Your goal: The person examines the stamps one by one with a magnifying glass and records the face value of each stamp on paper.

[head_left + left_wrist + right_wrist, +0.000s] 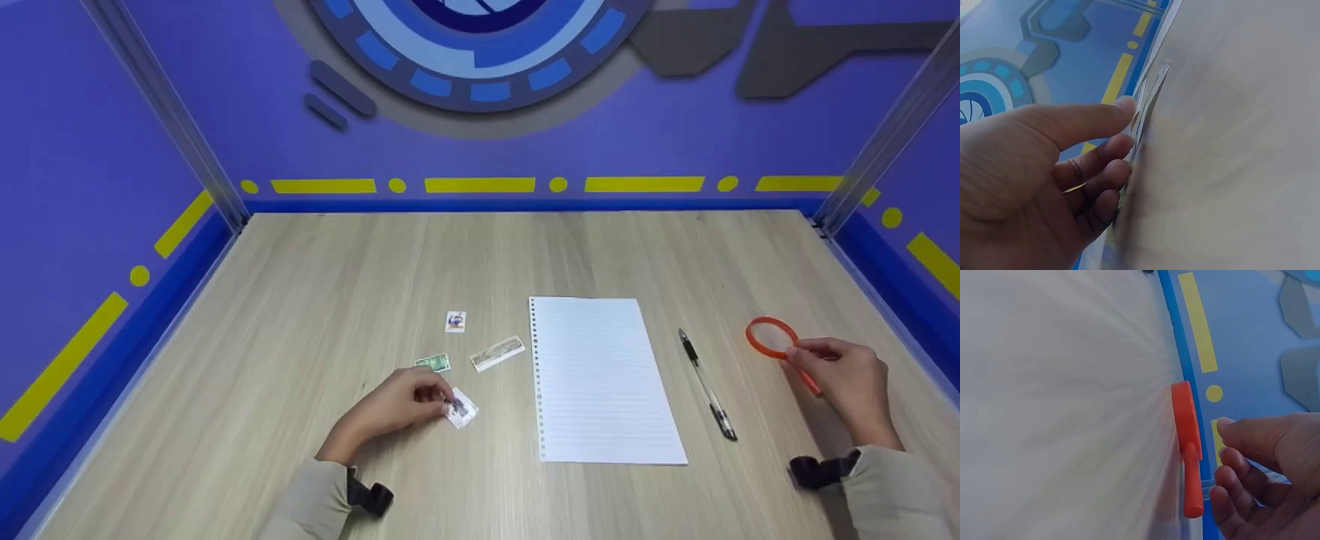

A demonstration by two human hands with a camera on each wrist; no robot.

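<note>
Thumb and fingertips of my left hand (401,405) pinch the left edge of a small white stamp (463,411) with a dark picture. The left wrist view shows this stamp (1154,98) edge-on, slightly tilted, at the fingertips. Beyond the hand lie a green stamp (433,363), partly covered by it, a long brownish stamp (498,353) and a small stamp with a coloured figure (455,322). My right hand (847,379) overlaps an orange magnifying glass (773,355) in the head view. In the right wrist view its loosely bent fingers (1235,467) stand apart from the handle.
A lined sheet of paper (607,382) with punched holes lies mid-table between the hands. To its right is a black-capped clear pen (705,379). Blue-purple panels (480,157) with yellow marks wall the wooden table (315,300) at the back and sides.
</note>
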